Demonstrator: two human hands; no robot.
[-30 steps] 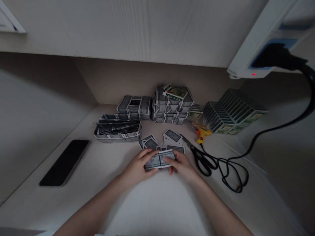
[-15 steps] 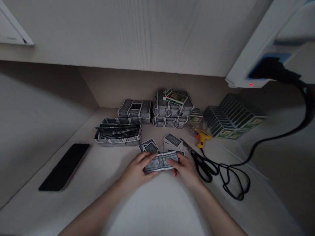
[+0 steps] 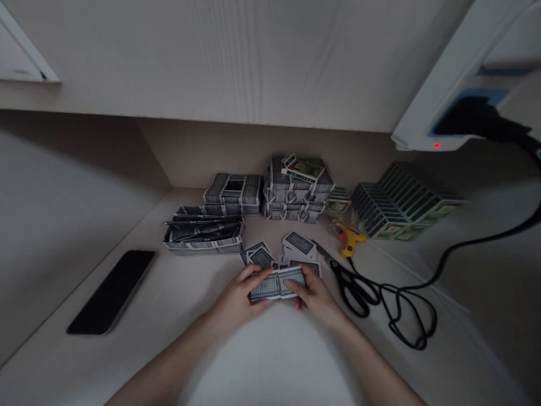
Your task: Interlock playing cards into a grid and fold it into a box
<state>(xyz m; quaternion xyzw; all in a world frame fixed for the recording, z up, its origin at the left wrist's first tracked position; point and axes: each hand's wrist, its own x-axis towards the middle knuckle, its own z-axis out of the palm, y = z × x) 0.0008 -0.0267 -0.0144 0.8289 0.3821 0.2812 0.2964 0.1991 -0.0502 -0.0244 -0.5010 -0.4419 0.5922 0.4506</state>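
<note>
My left hand (image 3: 234, 299) and my right hand (image 3: 318, 296) grip between them a pack of playing cards (image 3: 276, 283) with patterned grey backs, just above the pale desk (image 3: 270, 361). The left fingers curl over its left end and the right thumb and fingers pinch its right end. Just beyond my hands lie loose playing cards (image 3: 298, 243) face down on the desk.
Stacks of card packs (image 3: 298, 189) and a flatter stack (image 3: 232, 192) stand at the back wall, with an open tray of cards (image 3: 205, 232) left of them. Boxed decks (image 3: 399, 203) lean at right. A yellow glue gun (image 3: 349, 237), black scissors (image 3: 353, 285), a cable (image 3: 406, 310) and a dark phone (image 3: 112, 290) lie nearby.
Both hands stay on the pack in almost the same spot. The view has tipped slightly, so everything sits a little lower in the picture.
</note>
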